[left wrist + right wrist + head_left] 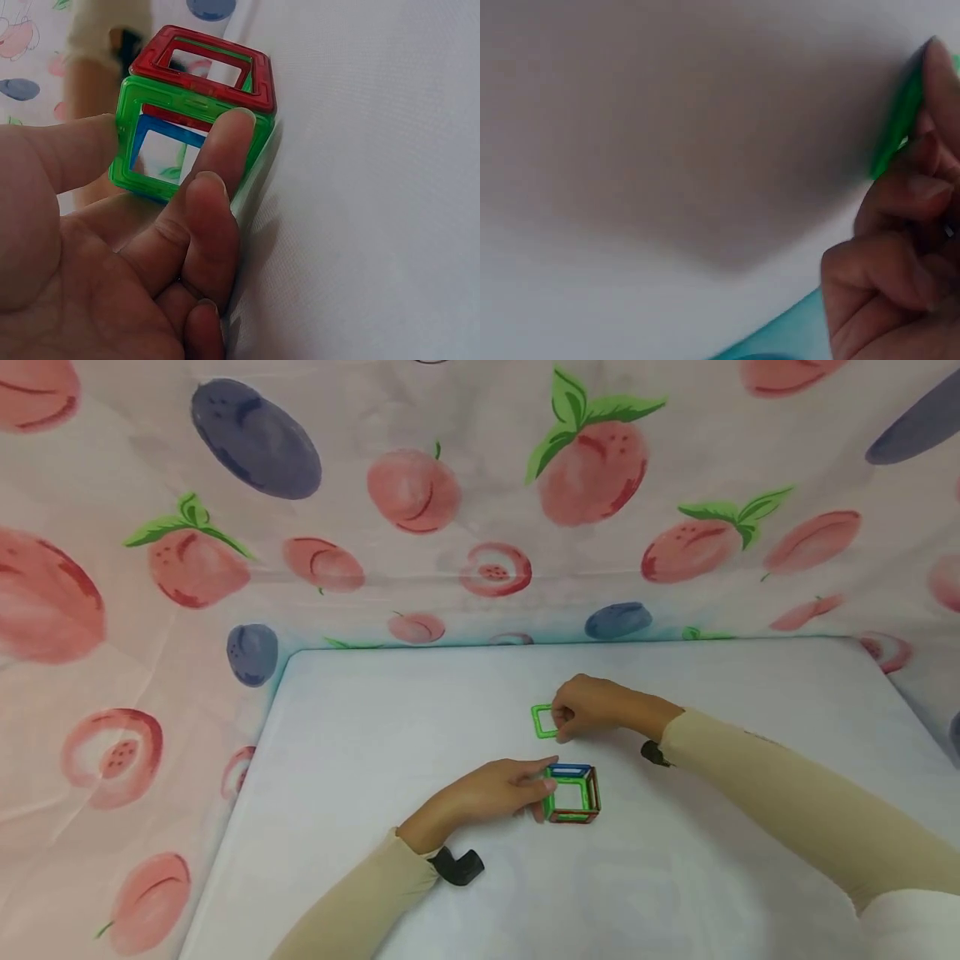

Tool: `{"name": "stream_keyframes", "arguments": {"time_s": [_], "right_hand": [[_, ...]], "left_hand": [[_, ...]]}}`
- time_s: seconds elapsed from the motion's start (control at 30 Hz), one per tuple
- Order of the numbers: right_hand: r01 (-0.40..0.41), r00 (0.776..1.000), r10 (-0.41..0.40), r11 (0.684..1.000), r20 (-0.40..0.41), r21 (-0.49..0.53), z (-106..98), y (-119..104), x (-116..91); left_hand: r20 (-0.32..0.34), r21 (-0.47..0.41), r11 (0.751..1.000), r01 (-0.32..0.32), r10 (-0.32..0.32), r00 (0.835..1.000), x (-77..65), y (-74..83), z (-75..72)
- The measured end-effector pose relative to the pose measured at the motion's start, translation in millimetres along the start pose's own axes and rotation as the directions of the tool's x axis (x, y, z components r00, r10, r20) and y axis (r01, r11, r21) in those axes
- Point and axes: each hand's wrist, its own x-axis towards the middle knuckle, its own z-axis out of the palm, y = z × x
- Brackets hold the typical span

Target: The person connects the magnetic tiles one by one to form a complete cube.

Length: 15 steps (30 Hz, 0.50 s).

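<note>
A small open-topped cube of magnetic tiles [573,814] stands on the white table, its square frames red, green and blue. My left hand [491,792] holds its left side, thumb at one edge and fingertips against the green frame [161,91] in the left wrist view. Just beyond the cube, my right hand [592,704] pinches a loose green square magnetic tile [536,722] by its right edge. In the right wrist view this tile [901,124] is seen nearly edge-on beside the table surface, partly covered by the fingers. Whether it touches the table, I cannot tell.
The white tabletop [375,718] spreads around both hands. A fruit-print cloth [465,527] hangs behind its far edge and along the left side. Black bands with mounts [459,867] sit at both wrists over beige sleeves.
</note>
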Motion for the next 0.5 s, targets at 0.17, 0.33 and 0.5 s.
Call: {"name": "stream_keyframes", "arguments": {"time_s": [0.17,0.33,0.5], "right_hand": [[0.005,0.988,0.011,0.995,-0.155,0.104,6,8,-48],[0.003,0.968,0.052,0.975,-0.244,0.222,-6,-17,-89],[-0.03,0.976,0.082,0.968,-0.2,0.249,-8,-52,-112]], "left_hand": [[-0.003,-0.024,1.0,0.017,-0.017,1.0,-0.1,1.1,1.0],[0.003,-0.059,0.998,0.002,-0.002,1.0,-0.2,0.6,0.3],[0.014,-0.093,0.995,-0.028,0.03,0.999,0.2,-2.3,0.0]]}}
